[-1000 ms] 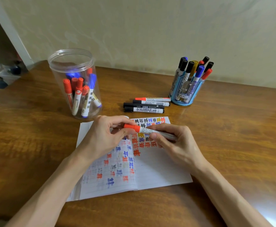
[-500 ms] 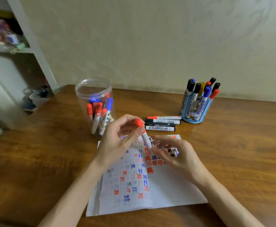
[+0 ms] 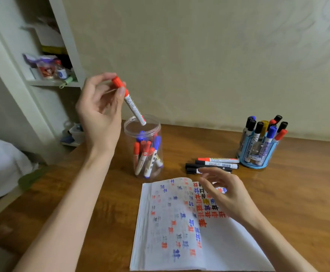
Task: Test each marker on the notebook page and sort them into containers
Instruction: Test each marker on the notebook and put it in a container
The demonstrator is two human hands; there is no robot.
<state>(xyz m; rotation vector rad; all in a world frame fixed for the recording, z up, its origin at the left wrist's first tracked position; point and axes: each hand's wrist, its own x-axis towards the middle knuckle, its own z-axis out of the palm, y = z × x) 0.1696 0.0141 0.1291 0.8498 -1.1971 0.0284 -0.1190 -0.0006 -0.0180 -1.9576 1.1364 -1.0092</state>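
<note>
My left hand (image 3: 99, 110) pinches a capped red marker (image 3: 130, 102) by its cap end, raised above the clear plastic jar (image 3: 143, 152). The marker hangs tilted, its lower end just over the jar's open mouth. Several red and blue markers stand inside the jar. My right hand (image 3: 229, 193) hovers with relaxed fingers over the open notebook (image 3: 180, 228), whose pages carry red, blue, black and yellow test marks. It holds nothing.
Three loose markers (image 3: 215, 163), red and black capped, lie between the notebook and a blue round holder (image 3: 256, 154) full of upright markers. The wooden table's left edge (image 3: 42, 173) meets a white shelf unit (image 3: 48, 75). A wall runs behind.
My right hand let go of the red marker. My left hand lifted it up and left from above the notebook to over the jar mouth. The camera tilted up and left.
</note>
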